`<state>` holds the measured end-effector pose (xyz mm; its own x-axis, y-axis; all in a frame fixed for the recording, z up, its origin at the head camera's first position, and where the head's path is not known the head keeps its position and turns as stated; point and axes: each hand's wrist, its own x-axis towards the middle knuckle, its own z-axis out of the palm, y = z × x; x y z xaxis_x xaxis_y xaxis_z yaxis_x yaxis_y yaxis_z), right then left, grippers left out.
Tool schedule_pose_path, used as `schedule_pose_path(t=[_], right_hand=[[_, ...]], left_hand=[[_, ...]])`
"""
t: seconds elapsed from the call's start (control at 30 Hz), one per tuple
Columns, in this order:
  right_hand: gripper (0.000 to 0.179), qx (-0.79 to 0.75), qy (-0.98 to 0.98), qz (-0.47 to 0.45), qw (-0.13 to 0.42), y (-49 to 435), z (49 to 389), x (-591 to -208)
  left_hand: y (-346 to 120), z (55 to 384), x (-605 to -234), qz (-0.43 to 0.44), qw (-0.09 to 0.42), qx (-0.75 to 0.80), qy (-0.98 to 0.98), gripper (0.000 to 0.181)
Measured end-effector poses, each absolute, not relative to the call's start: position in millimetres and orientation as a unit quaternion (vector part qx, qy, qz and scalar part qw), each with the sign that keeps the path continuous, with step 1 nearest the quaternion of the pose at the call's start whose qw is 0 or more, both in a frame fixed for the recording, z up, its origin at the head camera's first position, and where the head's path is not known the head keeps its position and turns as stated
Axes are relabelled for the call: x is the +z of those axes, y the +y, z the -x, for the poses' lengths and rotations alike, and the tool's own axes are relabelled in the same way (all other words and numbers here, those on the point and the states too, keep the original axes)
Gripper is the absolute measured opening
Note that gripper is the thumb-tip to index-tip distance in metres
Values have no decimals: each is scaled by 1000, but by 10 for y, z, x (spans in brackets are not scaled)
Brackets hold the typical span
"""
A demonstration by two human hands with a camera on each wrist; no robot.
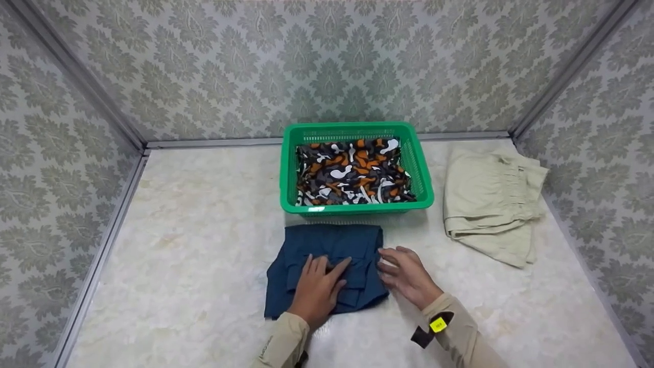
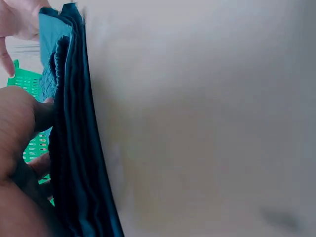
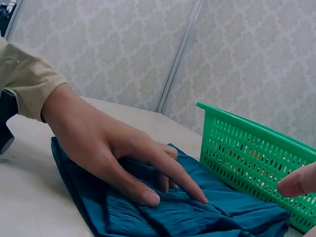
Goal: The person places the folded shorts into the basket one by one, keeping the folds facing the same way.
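Observation:
A folded dark blue garment (image 1: pixel 332 240), trousers or shorts by its look, lies in several layers in front of the green basket. My left hand (image 1: pixel 318 291) rests on top of it, with the fingers spread; the right wrist view shows that hand (image 3: pixel 113 143) with thumb and index finger touching the cloth. At the garment's right edge is my right hand (image 1: pixel 406 273), its fingers loosely bent and nothing gripped. Whether its fingertips touch the cloth I cannot tell. The left wrist view shows the stacked folds (image 2: pixel 79 123) of the blue garment edge-on.
Behind the blue garment stands a green perforated basket (image 1: pixel 357 208) against the back wall, with a black, orange and white patterned cloth (image 1: pixel 352 168) inside. A folded beige garment (image 1: pixel 490 199) with a gathered waist lies at the right. Patterned walls enclose the pale table (image 1: pixel 194 245).

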<state>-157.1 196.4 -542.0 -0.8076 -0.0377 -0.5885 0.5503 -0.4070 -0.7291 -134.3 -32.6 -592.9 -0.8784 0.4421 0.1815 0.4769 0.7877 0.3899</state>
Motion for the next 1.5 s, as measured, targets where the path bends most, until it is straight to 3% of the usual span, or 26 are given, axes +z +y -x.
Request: schedule_pose_path(t=[0.17, 0.27, 0.43, 0.63, 0.73, 0.93, 1.07, 1.13, 1.2, 1.33, 1.5], right_hand=[[21, -818, 487, -241, 188, 1960, 1609, -5427], [6, -812, 498, -229, 199, 1958, 1616, -5436], [3, -779, 554, -223, 192, 1928, 1594, -5454], [51, -781, 558, -207, 188, 1887, 1574, -5453], [65, -773, 572, -212, 174, 1865, 1596, -5480], [57, -715, 648, -227, 129, 1912, 1630, -5592], [55, -699, 667, -226, 126, 1988, 1627, -5635], [59, -700, 667, -221, 126, 2025, 1627, -5637], [62, -703, 666, -217, 126, 2060, 1627, -5639], [62, -709, 659, -215, 131, 2111, 1620, -5629], [64, -712, 656, -205, 145, 2145, 1610, -5614]], left_hand=[[-229, 1369, -5916, 251, 36, -216, -943, 51], [-183, 1381, -5914, 257, 35, -212, -942, 54], [-124, 1393, -5931, 266, 41, -218, -938, 55], [-35, 1401, -5946, 268, 56, -216, -937, 56], [-1, 1406, -5922, 265, 43, -219, -938, 53], [-34, 1395, -5817, 271, 10, -277, -922, 41], [-188, 1385, -5762, 224, 84, -309, -921, 35], [-287, 1388, -5758, 160, 130, -313, -927, 35], [-381, 1388, -5750, 85, 141, -323, -932, 39], [-500, 1397, -5723, -22, 63, -359, -931, 52], [-537, 1483, -5628, -74, -67, -441, -892, 68]])
